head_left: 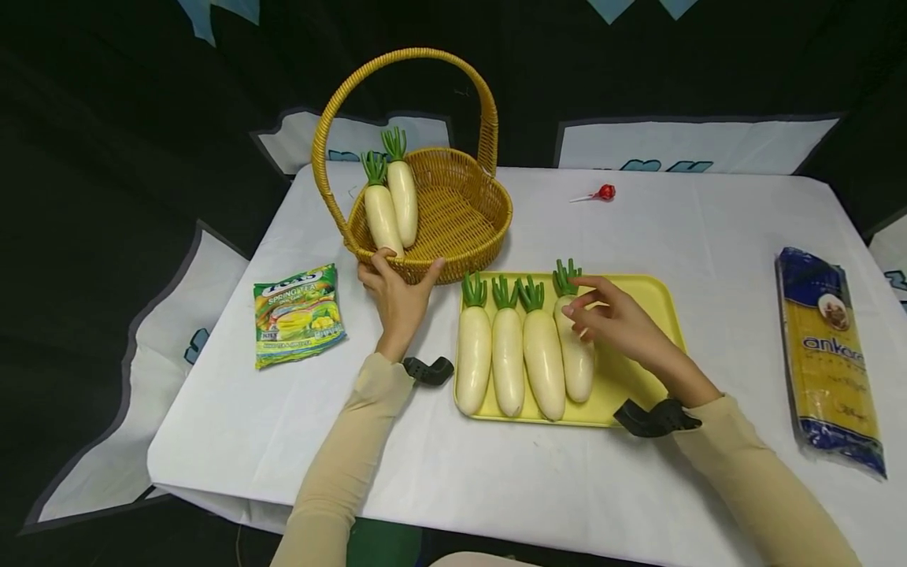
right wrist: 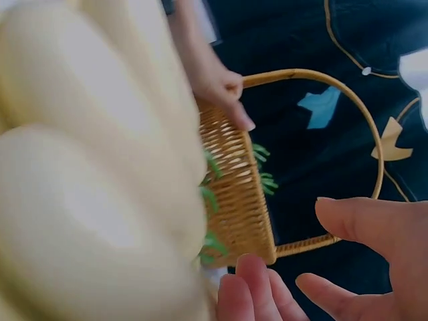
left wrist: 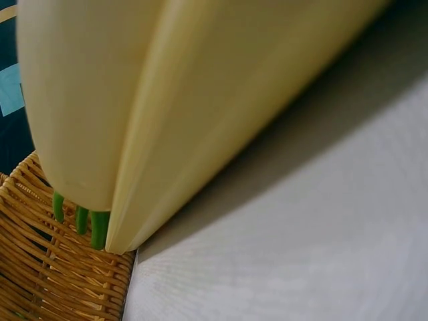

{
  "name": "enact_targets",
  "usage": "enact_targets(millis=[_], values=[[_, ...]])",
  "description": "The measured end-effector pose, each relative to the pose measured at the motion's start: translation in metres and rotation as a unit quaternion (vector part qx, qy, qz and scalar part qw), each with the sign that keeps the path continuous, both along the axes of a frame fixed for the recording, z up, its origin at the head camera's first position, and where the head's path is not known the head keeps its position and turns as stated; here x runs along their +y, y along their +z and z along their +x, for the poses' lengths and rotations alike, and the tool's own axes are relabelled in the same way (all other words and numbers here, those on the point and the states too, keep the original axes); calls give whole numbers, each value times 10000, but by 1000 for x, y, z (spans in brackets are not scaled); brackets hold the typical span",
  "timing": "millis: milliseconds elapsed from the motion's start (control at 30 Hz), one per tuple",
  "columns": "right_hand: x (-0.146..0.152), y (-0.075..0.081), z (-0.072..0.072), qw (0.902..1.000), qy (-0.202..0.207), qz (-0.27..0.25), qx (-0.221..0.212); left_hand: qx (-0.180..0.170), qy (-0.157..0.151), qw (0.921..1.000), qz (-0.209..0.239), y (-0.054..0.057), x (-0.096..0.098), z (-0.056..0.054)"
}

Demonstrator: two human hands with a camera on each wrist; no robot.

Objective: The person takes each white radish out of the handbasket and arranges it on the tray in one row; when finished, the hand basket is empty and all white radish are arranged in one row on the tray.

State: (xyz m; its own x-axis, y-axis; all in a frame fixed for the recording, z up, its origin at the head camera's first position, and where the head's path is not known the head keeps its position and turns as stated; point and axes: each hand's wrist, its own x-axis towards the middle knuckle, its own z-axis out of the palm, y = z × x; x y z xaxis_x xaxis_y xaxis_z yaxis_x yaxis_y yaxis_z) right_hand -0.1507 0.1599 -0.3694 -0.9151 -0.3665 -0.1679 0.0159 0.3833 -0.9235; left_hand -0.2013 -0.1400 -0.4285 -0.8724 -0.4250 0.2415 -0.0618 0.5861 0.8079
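A wicker basket point(head_left: 464, 264) with a tall arched handle stands at the back of the table, two white radishes point(head_left: 383, 216) with green stalks leaning in its left side. My left hand point(head_left: 400, 303) grips the basket's front rim, fingers hooked over the edge and thumb spread to the right. Several more radishes point(head_left: 473, 358) lie in a row on a yellow tray point(head_left: 638, 346), stalks toward the basket. Over the rightmost radish point(head_left: 577, 362) is my right hand point(head_left: 612, 319), its fingers loosely bent and apart, holding nothing. In the right wrist view that hand's fingertips point(right wrist: 253, 271) show beside the pale radishes.
Left of the basket lies a green and yellow candy packet point(head_left: 299, 316). A red lollipop point(head_left: 604, 192) rests behind the tray. A long yellow and blue packet point(head_left: 832, 354) lies near the right table edge. Dark cloth point(head_left: 673, 71) hangs behind the white table.
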Motion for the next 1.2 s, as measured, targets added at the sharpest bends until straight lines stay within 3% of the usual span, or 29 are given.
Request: enact_targets(millis=[200,567,900,1033,1200], values=[[-30,6,-20,9986,-92,-514,20,-60,98,9999,-21,0,-5,1],[-96,13,-64,9954,-192,-833,442,74,120,9999,-78,0,-8,4],[-159,39,-106,9959,0,-305,849,138,239,9995,-135,0,-3,4],[-176,45,-123,9968,116,-20,787,71,208,9996,-150,0,0,3],[-189,48,-133,9983,246,88,521,-38,193,9997,-145,2,3,3]])
